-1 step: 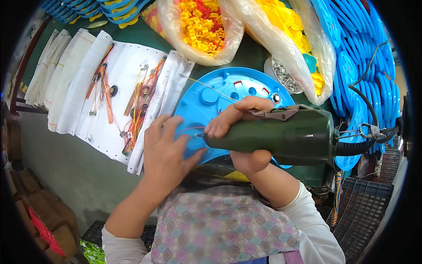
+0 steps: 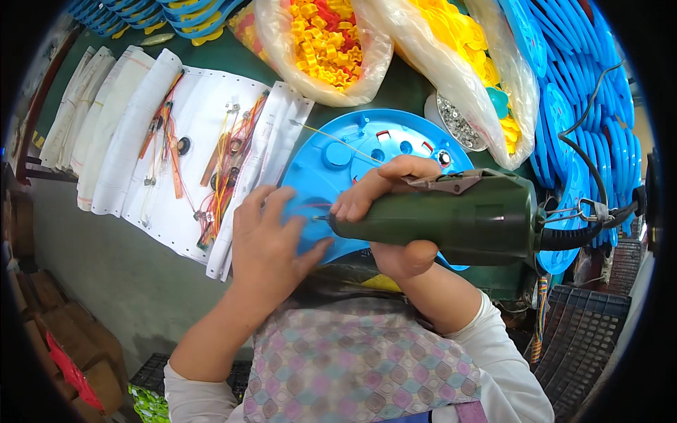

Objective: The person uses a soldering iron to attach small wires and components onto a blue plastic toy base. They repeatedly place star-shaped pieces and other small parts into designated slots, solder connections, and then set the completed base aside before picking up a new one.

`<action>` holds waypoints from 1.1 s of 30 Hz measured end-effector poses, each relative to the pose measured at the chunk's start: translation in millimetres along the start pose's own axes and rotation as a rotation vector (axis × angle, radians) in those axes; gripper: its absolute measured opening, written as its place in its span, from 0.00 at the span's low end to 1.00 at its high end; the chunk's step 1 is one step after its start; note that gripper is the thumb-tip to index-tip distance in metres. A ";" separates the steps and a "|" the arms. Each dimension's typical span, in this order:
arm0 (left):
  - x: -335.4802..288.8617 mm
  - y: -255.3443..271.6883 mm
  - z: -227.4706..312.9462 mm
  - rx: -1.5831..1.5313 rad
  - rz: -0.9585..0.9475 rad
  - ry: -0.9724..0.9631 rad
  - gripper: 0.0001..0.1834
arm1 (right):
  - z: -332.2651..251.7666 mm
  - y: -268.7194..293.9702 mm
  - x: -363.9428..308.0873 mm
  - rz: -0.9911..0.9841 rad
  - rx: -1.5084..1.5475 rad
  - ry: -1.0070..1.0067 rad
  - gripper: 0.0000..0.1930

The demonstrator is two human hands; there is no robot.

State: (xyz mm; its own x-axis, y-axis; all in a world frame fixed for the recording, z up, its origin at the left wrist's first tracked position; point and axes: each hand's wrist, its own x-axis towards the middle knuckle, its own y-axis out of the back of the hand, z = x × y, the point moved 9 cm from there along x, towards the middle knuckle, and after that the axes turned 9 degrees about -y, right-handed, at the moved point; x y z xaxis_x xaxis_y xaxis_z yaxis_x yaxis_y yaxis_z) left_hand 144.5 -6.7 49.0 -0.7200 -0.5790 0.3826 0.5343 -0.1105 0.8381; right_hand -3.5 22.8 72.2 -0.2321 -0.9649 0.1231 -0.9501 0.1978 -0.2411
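Observation:
A dark green electric screwdriver (image 2: 444,220) lies sideways in my right hand (image 2: 374,187), whose fingers and thumb wrap round its body. Its thin bit points left, down at a curved blue plastic shell (image 2: 310,169) lying before me. My left hand (image 2: 266,240) rests at the shell's left edge, fingers spread around the bit's tip; they are slightly blurred. A pinkish wire runs between the left fingers and the screwdriver's nose. On the shell are a yellow wire, small red parts and a round metal part (image 2: 443,158). The screwdriver hides the shell's lower right.
White sheets (image 2: 204,92) holding wired electronic parts lie at left. Behind the shell stand bags of yellow and red star pieces (image 2: 321,42) and yellow parts (image 2: 458,32), beside a bowl of screws (image 2: 458,123). Blue shells (image 2: 592,106) are stacked at right. A cord trails from the screwdriver.
My left fingers have shifted very slightly at the bit's tip and look more blurred. The screwdriver and right hand stay nearly in place.

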 end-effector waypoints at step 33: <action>1.3 -3.1 -1.9 -0.064 0.005 0.017 0.21 | 14.9 -8.2 4.1 -0.208 0.016 -0.040 0.47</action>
State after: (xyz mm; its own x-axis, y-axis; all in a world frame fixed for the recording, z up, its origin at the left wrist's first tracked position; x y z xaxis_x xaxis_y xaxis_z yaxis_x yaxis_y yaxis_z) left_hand 142.7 -8.7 46.1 -0.7098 -0.5932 0.3799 0.5657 -0.1587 0.8092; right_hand 6.5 14.7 60.4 -0.0227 -0.9908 0.1335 -0.9731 -0.0087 -0.2302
